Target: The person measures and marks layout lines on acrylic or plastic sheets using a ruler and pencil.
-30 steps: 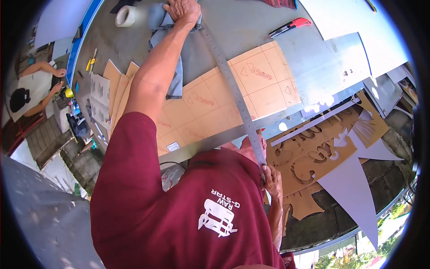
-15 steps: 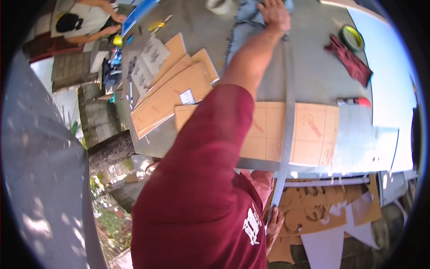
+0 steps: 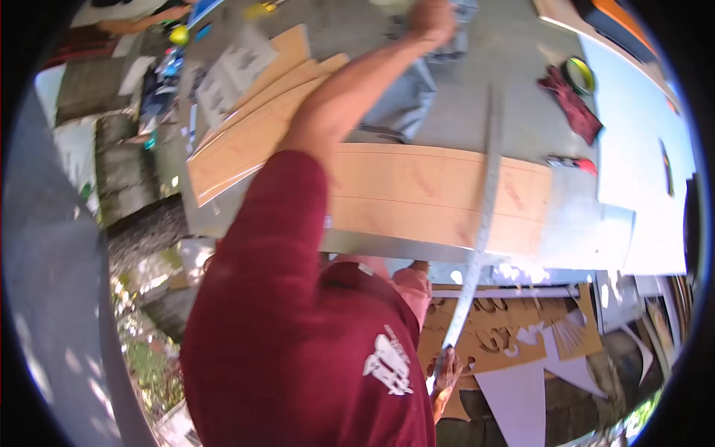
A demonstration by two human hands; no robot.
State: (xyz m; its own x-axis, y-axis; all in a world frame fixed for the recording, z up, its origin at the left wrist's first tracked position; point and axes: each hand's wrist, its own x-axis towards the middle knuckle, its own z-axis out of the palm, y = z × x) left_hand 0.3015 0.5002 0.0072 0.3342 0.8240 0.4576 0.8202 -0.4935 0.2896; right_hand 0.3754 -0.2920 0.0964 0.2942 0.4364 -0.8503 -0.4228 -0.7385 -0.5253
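My left hand (image 3: 433,21) is at the far end of my outstretched arm, its fingers closed and slightly blurred, on bunched grey-blue denim cloth (image 3: 406,100). Near my right hip, my right hand (image 3: 447,380) grips the lower end of a long metal ruler (image 3: 485,205). The ruler runs up across a tan board (image 3: 402,179) marked with red lines and scribbles, past the table's near edge. My arm and maroon sleeve cover the board's left part.
Stacked tan boards (image 3: 257,123) lie left on the grey table (image 3: 514,119). To the right are a roll of tape (image 3: 578,75), a dark red glove (image 3: 572,108), a red-and-black marker (image 3: 572,164) and a white sheet (image 3: 633,134). Another person's arm (image 3: 145,22) shows upper left. Cut-out sheets (image 3: 506,339) sit below.
My left hand went from lying flat to closed and moved slightly left, bunching the denim. The ruler's lower end and my right hand shifted slightly left in view as my head moved.
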